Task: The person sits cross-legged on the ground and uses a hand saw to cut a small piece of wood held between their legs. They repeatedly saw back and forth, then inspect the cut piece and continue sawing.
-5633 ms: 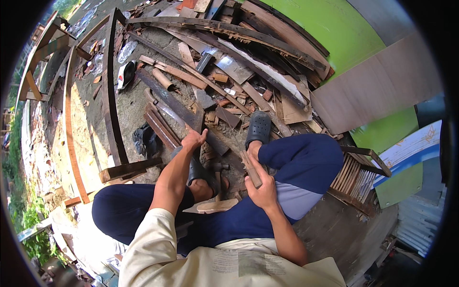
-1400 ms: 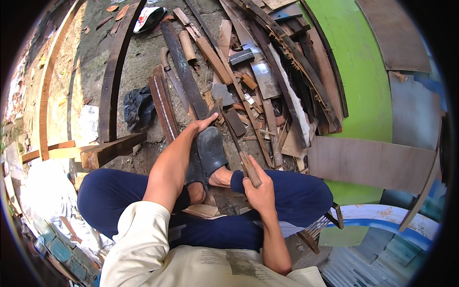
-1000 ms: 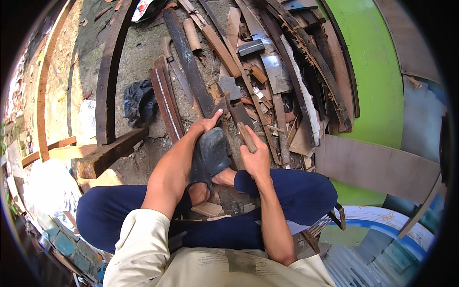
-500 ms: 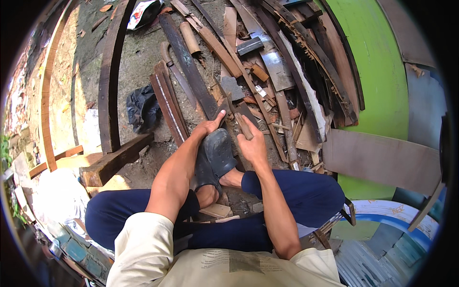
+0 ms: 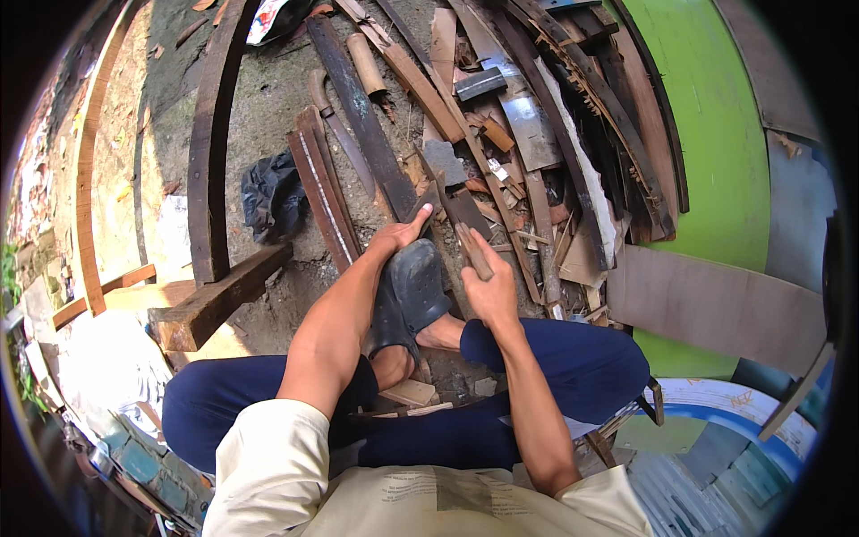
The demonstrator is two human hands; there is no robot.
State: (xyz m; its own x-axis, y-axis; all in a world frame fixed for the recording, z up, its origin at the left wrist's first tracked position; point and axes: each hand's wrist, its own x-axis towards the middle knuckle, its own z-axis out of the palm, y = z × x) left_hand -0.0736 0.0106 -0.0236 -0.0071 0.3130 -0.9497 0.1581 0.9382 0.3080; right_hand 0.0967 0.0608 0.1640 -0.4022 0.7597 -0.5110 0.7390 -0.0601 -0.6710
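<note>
In front of my shoes, my left hand (image 5: 401,234) is closed on a small dark brown piece of wood (image 5: 428,195), its thumb along the top. My right hand (image 5: 492,286) grips the wooden handle (image 5: 474,252) of a machete. Its dark blade (image 5: 464,213) points away from me, just right of the wood piece and apart from it. The blade's far end is hard to tell from the scraps behind. Under my hands are my dark rubber clogs (image 5: 416,277). Beyond my left hand lies a long dark plank (image 5: 353,103).
A handsaw (image 5: 347,148) lies beside brown wood strips (image 5: 315,183) and a black plastic bag (image 5: 271,199). Wood scraps and a dark block (image 5: 480,84) spread ahead to the right. Dark beams (image 5: 215,152) stand at left. A green panel (image 5: 716,116) borders the right.
My right hand has moved right and slightly toward me, drawing the machete away from the wood piece. My left hand keeps its hold on the wood. The whole view has shifted slightly.
</note>
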